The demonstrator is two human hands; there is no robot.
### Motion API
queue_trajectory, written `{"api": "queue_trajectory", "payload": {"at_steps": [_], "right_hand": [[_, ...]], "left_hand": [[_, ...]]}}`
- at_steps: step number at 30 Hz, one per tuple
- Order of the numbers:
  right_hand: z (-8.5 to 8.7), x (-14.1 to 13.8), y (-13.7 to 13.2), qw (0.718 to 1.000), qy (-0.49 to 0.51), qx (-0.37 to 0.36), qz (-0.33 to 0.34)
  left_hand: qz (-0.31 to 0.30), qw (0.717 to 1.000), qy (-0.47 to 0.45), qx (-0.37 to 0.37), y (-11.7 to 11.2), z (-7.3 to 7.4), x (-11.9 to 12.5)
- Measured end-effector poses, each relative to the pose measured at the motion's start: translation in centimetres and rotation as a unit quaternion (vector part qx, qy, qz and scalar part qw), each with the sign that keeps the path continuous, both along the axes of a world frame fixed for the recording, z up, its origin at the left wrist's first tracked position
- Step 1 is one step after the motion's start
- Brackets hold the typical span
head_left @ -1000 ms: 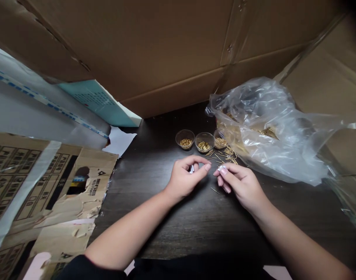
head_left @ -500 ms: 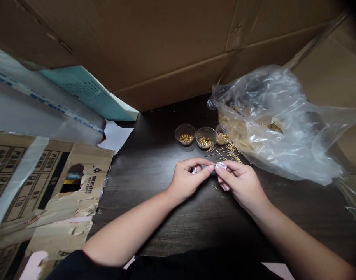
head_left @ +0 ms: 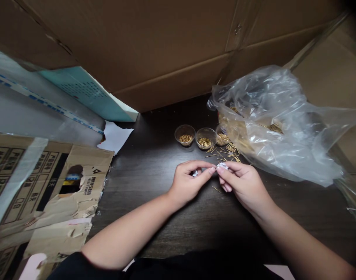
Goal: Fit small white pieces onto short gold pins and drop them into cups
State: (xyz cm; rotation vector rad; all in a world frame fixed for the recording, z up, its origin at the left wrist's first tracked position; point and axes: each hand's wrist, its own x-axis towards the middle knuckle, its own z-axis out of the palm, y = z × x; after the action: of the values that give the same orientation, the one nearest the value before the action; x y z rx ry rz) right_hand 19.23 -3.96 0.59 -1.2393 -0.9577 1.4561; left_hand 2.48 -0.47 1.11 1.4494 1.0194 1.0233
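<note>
Above the dark table, my left hand [head_left: 187, 181] and my right hand [head_left: 241, 179] meet at the fingertips, both closed in a pinch. At the right thumb and fingertips is a small crumpled white piece [head_left: 223, 165]; whether it is paper or film I cannot tell. Another white bit [head_left: 195, 173] shows inside the curl of my left hand. Anything tiny between the left thumb and forefinger is too small to make out. Just beyond the hands lie loose thin brass-coloured pins [head_left: 232, 149], and one single pin [head_left: 216, 189] lies below them.
Three clear cups, a left one [head_left: 185, 136], a middle one [head_left: 206, 139] and a right one [head_left: 223, 135], hold small brass-coloured pieces. A large clear plastic bag [head_left: 294, 136] with more pins spreads at right. Cardboard walls [head_left: 166, 46] enclose the back; torn cardboard [head_left: 87, 167] stands left.
Both hands stay almost in place, with only a slight shift of the fingers around the white piece. Nothing else has visibly moved.
</note>
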Motion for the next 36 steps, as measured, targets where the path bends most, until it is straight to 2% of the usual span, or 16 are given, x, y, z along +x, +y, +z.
{"api": "queue_trajectory", "payload": {"at_steps": [5,9,13,16,18,24,30,36], "right_hand": [[0.4,0.0,0.2,0.999,-0.026,0.013,-0.027],[0.7,0.6,0.0,0.987,-0.131,0.067,-0.062],[1.0,1.2,-0.4,0.940,-0.284,0.173,-0.083],[1.4,1.3,-0.6,0.903,-0.348,0.241,-0.070],[1.7,1.2,-0.6,0.894,-0.359,0.263,-0.062],[1.8,1.1,-0.6,0.892,-0.357,0.272,-0.043],[1.8,1.3,-0.7,0.887,-0.362,0.286,-0.033],[1.8,1.5,-0.7,0.869,-0.383,0.313,-0.004]], "left_hand": [[-0.033,0.999,0.003,0.007,-0.3,-0.8,-0.1],[-0.090,0.988,-0.112,-0.050,-0.3,-1.7,-0.1],[-0.109,0.979,-0.148,-0.089,0.0,-1.8,0.0],[-0.127,0.970,-0.155,-0.136,0.3,-1.4,-0.1],[-0.139,0.966,-0.152,-0.157,0.4,-1.1,-0.2],[-0.143,0.966,-0.133,-0.167,0.1,-0.6,-0.3],[-0.142,0.974,-0.113,-0.138,-0.2,-0.2,-0.3],[-0.117,0.989,-0.043,-0.080,-0.5,-0.5,-0.6]]}}
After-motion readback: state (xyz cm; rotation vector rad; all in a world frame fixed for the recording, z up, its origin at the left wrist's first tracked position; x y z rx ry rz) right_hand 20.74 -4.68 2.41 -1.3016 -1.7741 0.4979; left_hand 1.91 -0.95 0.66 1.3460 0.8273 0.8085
